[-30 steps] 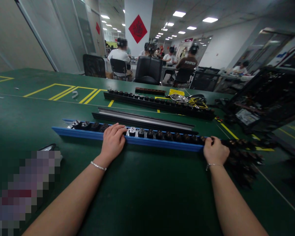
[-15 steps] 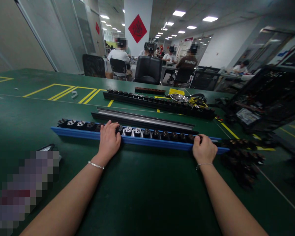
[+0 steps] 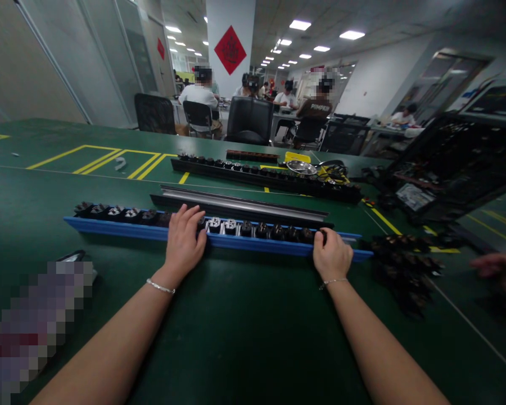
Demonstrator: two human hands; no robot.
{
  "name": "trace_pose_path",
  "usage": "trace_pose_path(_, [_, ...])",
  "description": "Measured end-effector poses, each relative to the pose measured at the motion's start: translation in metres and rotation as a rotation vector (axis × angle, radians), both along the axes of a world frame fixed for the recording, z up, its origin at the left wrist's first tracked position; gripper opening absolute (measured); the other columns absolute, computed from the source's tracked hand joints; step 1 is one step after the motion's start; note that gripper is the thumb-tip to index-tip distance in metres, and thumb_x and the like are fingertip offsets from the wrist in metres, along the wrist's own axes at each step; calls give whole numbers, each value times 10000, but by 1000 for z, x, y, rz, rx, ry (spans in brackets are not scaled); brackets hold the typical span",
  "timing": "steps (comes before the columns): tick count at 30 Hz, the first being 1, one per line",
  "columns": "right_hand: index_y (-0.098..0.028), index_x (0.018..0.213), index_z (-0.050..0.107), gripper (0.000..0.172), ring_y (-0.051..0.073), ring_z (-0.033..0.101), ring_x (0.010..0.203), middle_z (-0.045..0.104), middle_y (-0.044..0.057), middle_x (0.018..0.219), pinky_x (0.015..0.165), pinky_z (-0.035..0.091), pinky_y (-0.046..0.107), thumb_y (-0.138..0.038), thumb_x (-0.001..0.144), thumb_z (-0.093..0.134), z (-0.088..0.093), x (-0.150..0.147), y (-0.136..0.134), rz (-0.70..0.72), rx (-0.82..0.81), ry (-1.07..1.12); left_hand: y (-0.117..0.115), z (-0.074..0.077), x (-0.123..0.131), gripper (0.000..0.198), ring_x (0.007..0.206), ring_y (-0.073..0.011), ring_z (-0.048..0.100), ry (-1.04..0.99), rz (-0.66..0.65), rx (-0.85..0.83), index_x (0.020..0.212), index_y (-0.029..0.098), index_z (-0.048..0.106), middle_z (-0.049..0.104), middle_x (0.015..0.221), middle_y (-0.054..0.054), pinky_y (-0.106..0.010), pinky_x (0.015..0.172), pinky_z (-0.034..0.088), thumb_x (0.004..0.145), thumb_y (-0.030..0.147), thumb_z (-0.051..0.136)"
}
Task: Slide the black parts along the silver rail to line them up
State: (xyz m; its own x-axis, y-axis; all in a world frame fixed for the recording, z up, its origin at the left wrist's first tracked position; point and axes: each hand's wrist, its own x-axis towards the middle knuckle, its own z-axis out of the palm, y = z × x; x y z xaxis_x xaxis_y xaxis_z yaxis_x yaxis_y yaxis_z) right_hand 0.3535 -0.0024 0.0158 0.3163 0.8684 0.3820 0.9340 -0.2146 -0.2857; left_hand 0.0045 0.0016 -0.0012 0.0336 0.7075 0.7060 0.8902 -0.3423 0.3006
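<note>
A long blue rail (image 3: 122,231) lies across the green table and carries a row of small black and silver parts (image 3: 261,229). My left hand (image 3: 184,241) lies flat on the rail near its middle, fingers stretched over the parts. My right hand (image 3: 332,254) rests on the rail at the right end of the row. Its fingers are curled against the last part, and what they hold, if anything, is hidden. The right end of the rail (image 3: 360,254) shows no parts.
A pile of loose black parts (image 3: 405,269) lies right of the rail. Behind it lie a black and silver rail (image 3: 244,205), a black rail with parts (image 3: 265,176) and a metal bowl (image 3: 301,167). A black crate (image 3: 455,163) stands at right. Another person's hand (image 3: 497,271) shows at the right edge.
My right hand has moved left along the rail and the row of parts has slid left with it. My left hand shifted slightly left. Another person's hand has come in at the right edge.
</note>
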Motion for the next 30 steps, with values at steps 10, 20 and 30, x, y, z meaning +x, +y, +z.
trace_pose_path(10, [-185, 1019, 636, 342, 215, 568, 842, 670, 72, 916, 759, 310, 322, -419, 860, 446, -10, 9, 6, 29, 137, -14, -3, 2, 0, 413, 1334, -264, 387, 217, -79, -156, 1304, 218, 486, 538, 1349, -94, -523, 1131, 177, 917, 323, 385])
trace_pose_path(20, [-171, 959, 651, 368, 219, 572, 808, 672, 77, 850, 855, 333, 354, -426, 825, 422, -10, 33, 9, -54, 175, -16, -2, 2, -1, 412, 1331, -266, 386, 225, -81, -153, 1303, 221, 482, 538, 1347, -88, -516, 1130, 177, 915, 327, 393])
trace_pose_path(30, [-181, 909, 645, 358, 222, 566, 791, 661, 79, 809, 892, 349, 403, -442, 778, 439, -13, 59, 12, -121, 185, 20, 0, -1, -3, 421, 1326, -269, 386, 233, -78, -136, 1312, 233, 473, 537, 1347, -82, -510, 1127, 187, 908, 328, 400])
